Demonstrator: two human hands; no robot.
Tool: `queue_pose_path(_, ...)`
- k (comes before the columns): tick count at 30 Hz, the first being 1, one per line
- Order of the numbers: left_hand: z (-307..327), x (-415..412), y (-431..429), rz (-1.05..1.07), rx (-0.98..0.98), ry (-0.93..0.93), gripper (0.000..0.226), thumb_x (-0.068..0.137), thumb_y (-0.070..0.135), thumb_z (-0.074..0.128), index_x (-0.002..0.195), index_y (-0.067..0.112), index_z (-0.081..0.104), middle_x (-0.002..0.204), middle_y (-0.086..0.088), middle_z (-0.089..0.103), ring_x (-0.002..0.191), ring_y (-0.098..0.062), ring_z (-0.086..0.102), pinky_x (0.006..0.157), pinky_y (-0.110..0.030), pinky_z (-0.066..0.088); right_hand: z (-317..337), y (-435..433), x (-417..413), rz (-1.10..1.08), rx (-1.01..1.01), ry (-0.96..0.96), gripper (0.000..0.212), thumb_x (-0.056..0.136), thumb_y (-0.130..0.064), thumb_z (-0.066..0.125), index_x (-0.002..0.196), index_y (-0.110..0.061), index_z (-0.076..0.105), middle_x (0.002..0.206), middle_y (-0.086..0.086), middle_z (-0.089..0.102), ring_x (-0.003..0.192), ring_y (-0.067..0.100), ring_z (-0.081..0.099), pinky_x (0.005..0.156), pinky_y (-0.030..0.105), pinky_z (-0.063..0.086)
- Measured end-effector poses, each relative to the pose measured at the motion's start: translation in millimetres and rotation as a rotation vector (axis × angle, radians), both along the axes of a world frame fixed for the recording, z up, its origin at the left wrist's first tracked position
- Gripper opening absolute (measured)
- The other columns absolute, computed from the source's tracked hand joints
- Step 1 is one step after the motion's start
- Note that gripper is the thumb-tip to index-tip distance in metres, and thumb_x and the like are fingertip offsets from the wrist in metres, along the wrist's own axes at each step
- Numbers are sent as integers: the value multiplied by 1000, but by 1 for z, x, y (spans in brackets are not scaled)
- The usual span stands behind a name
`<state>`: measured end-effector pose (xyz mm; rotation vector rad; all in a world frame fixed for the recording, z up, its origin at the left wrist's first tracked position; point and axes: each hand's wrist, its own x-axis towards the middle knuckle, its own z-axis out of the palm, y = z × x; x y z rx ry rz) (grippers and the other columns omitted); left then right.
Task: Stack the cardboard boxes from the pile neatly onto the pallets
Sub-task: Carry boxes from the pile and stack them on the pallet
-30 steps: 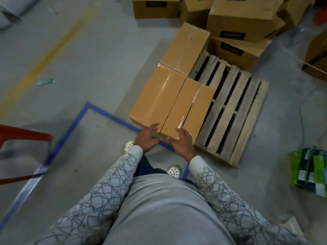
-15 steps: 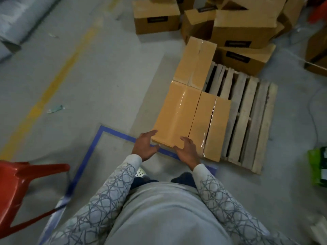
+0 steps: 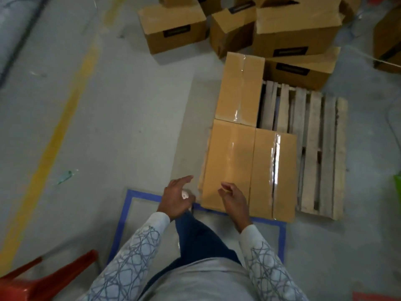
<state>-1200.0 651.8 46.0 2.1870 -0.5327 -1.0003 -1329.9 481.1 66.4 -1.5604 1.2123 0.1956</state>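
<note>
Three taped brown boxes lie flat on a wooden pallet (image 3: 321, 153). The near left box (image 3: 230, 157) and the near right box (image 3: 274, 170) sit side by side, and the far box (image 3: 239, 88) lies behind them. My left hand (image 3: 176, 197) hovers open just left of the near left box, touching nothing. My right hand (image 3: 234, 197) hangs over that box's near edge with loosely curled, empty fingers. The pile of cardboard boxes (image 3: 295, 29) stands beyond the pallet.
A blue tape rectangle (image 3: 128, 213) marks the grey floor under my feet. A yellow floor line (image 3: 65, 118) runs along the left. A red plastic chair (image 3: 36, 281) is at the lower left. A green object (image 3: 397, 181) shows at the right edge.
Both hands have come off the near left box's front edge and drawn back a little. The view has swung left, so the pallet now sits further right.
</note>
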Motion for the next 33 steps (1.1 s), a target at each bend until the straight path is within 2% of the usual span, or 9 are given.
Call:
queue_pose_path(4,9,73,2,24,62,-30,63,84,27,76,144,23,57,137,4,62,131,-23,51,110,-30,36,11,1,83,6,87,-46,33,101,-25,62,133,-18,63,132,-3,65,121,14,58,96,25,41)
queue_pose_path(7,26,127,-9,45,34,-32,64,81,32,76,142,22,59,134,3,65,127,-22,54,110,-34,40,29,-11,136,42,125,-93,35,101,-28,61,135,-19,63,132,-6,65,122,13,59,102,31,47)
queue_pose_path(9,36,164,-18,47,10,-44,66,79,36,72,142,22,59,134,4,64,127,-21,53,109,-29,37,40,-22,170,54,111,-98,36,101,-31,62,136,-20,63,132,-5,66,121,13,60,107,35,47)
queue_pose_path(17,34,338,-63,80,-60,12,56,85,10,80,138,18,63,129,3,64,120,-14,57,101,-18,39,31,-77,308,-69,46,-105,30,100,-35,65,128,-24,67,117,-8,68,113,12,62,102,34,48)
queue_pose_path(22,36,470,-104,-57,-6,-9,67,79,36,73,144,26,57,133,2,65,127,-20,52,109,-31,39,32,-114,427,-159,25,-87,26,100,-32,65,124,-24,67,119,-1,70,112,17,63,101,39,51)
queue_pose_path(24,42,522,-127,-105,-15,-19,64,84,33,76,144,28,55,134,3,65,129,-20,51,111,-33,39,43,-127,481,-132,33,-110,24,102,-34,62,125,-27,64,121,-4,67,113,15,62,101,38,51)
queue_pose_path(27,49,588,-162,-121,-39,-37,60,87,27,79,143,26,57,131,3,65,127,-20,53,112,-37,40,59,-146,553,-122,11,-157,29,103,-33,60,131,-22,63,122,-6,65,112,11,60,97,29,48)
queue_pose_path(30,56,644,-200,-112,-72,-20,58,88,24,80,142,25,58,129,5,66,125,-17,54,109,-30,39,65,-168,617,-97,-34,-184,27,103,-30,62,128,-21,65,115,-10,65,107,6,61,80,6,42)
queue_pose_path(33,53,701,-240,-147,-83,-45,57,87,25,80,140,24,60,131,3,66,123,-16,55,106,-29,40,56,-203,675,-92,-7,-175,26,101,-32,63,126,-23,67,115,-11,67,103,-1,60,74,5,44)
